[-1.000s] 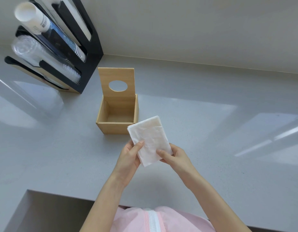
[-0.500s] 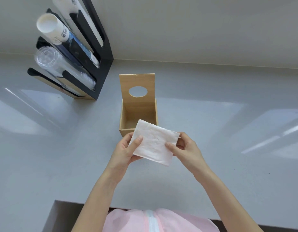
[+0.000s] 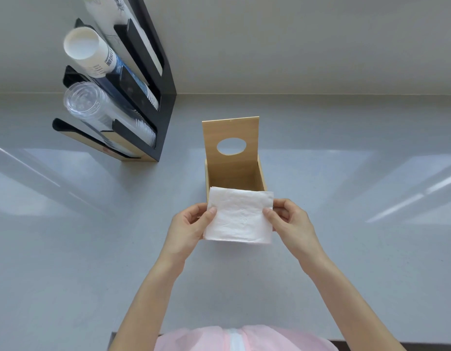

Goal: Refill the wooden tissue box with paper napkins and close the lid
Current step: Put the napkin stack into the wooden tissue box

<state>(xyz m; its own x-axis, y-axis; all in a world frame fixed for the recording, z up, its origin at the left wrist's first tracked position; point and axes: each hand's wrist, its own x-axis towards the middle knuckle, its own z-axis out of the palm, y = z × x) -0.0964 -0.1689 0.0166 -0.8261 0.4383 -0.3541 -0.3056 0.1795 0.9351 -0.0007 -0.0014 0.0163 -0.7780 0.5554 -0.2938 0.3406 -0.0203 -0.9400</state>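
Holding a square stack of white paper napkins [image 3: 240,216] over the near edge of the open, light wooden tissue box [image 3: 235,174].

Your left hand [image 3: 189,230] pinches the stack's nine o'clock edge, your right hand [image 3: 290,224] its three o'clock edge, thumbs on top. What shows of the box looks empty; its round-holed lid [image 3: 230,143] stands upright at twelve o'clock. Loading and closing remain.

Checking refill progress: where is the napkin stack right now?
In the head view's centre, the napkin stack is held between the left hand and right hand, just in front of the open wooden box.
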